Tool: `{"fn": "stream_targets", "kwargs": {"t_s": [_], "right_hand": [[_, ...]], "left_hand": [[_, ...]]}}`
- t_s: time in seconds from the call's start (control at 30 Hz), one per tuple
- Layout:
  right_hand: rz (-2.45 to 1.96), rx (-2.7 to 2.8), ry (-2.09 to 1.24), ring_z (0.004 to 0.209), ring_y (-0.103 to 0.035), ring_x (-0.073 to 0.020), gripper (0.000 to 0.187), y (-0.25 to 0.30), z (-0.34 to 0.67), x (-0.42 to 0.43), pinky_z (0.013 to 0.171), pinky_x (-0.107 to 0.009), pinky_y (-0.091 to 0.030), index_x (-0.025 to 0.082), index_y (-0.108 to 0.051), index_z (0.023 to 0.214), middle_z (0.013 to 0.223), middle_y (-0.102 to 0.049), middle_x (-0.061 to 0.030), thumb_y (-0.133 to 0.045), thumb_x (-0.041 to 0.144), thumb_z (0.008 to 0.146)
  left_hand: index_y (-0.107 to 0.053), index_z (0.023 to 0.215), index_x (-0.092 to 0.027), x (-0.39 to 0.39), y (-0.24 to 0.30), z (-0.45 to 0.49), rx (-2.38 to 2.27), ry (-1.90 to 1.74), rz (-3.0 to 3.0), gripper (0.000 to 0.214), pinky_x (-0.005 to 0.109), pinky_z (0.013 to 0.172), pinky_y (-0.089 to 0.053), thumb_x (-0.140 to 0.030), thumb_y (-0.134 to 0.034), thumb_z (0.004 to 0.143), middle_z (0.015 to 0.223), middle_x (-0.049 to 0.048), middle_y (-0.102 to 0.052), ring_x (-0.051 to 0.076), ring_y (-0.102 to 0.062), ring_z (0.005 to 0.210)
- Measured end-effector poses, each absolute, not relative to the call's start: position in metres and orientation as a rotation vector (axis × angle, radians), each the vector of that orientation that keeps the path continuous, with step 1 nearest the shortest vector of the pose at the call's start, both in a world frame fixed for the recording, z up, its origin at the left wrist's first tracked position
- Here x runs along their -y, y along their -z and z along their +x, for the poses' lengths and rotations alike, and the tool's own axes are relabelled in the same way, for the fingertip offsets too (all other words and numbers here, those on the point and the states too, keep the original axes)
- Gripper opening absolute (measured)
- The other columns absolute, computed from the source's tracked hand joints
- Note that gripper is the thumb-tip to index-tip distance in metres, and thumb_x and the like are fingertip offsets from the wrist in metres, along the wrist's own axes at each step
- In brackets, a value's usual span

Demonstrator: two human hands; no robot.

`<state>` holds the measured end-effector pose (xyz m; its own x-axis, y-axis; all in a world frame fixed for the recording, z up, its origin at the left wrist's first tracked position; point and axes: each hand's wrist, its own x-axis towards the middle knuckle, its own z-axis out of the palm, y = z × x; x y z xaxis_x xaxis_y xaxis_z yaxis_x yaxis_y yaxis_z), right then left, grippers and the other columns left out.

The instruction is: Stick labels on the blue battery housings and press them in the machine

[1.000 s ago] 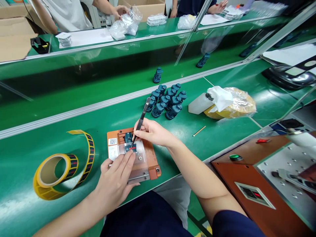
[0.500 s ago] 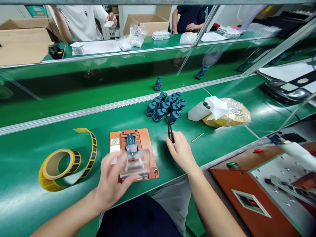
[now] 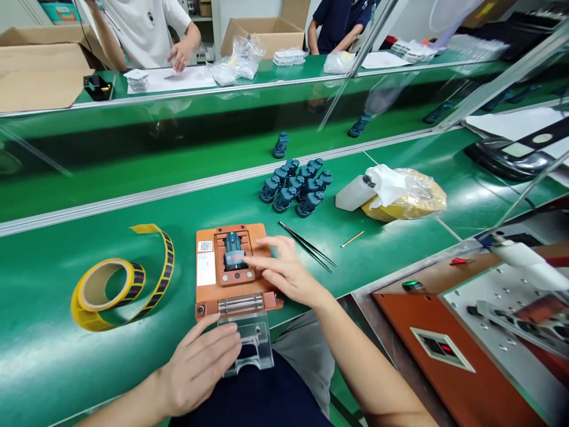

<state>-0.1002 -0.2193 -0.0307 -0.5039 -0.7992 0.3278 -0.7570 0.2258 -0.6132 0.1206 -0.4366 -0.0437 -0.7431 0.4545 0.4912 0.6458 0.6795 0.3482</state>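
Note:
A dark blue battery pack (image 3: 233, 259) with a red-marked label lies in the recess of an orange fixture (image 3: 205, 292). My right hand (image 3: 288, 268) reaches over the fixture from the right, fingers apart, its index fingertip at the pack's label. The hinged clear plastic cover (image 3: 262, 338) is swung back toward my body, past the front edge of the bench. My left hand (image 3: 202, 359) lies with outstretched fingers on the cover's left part. Black tweezers (image 3: 308, 247) rest on the bench to the right of the fixture.
A yellow roll of labels (image 3: 82, 305) stands left. Several more blue battery packs (image 3: 284, 200) cluster behind the fixture. A white bottle (image 3: 354, 193), a bagged yellow roll (image 3: 413, 198) and a swab (image 3: 352, 239) lie right. Across the divider, a person in white (image 3: 146, 32) works.
The clear cover has swung open toward my body with my left hand. My right hand has put down the tweezers and moved left to the battery pack in the fixture.

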Motion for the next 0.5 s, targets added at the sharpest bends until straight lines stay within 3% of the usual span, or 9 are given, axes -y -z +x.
{"fn": "stream_targets", "kwargs": {"t_s": [0.2, 0.5], "right_hand": [[-1.527, -2.212, 1.172, 0.133, -0.036, -0.0289, 0.033, 0.043, -0.107, 0.245, 0.117, -0.053, -0.03, 0.039, -0.07, 0.127, 0.14, -0.046, -0.0064, -0.047, 0.042, 0.104], [-1.577, -2.155, 1.081, 0.135, -0.034, -0.03, 0.033, 0.049, -0.119, 0.253, 0.118, -0.055, -0.028, 0.04, -0.069, 0.129, 0.142, -0.043, -0.0064, -0.048, 0.042, 0.104]], "left_hand": [[-0.057, 0.137, -0.007, 0.43, 0.054, 0.099, 2.481, 0.682, -0.752, 0.046, 0.039, 0.117, -0.043, 0.0, -0.052, 0.092, 0.125, 0.0132, -0.073, 0.023, -0.057, 0.135], [-0.063, 0.13, -0.006, 0.43, 0.053, 0.099, 2.466, 0.721, -0.756, 0.042, 0.036, 0.118, -0.04, 0.002, -0.052, 0.09, 0.122, 0.0116, -0.075, 0.021, -0.059, 0.132]]}}
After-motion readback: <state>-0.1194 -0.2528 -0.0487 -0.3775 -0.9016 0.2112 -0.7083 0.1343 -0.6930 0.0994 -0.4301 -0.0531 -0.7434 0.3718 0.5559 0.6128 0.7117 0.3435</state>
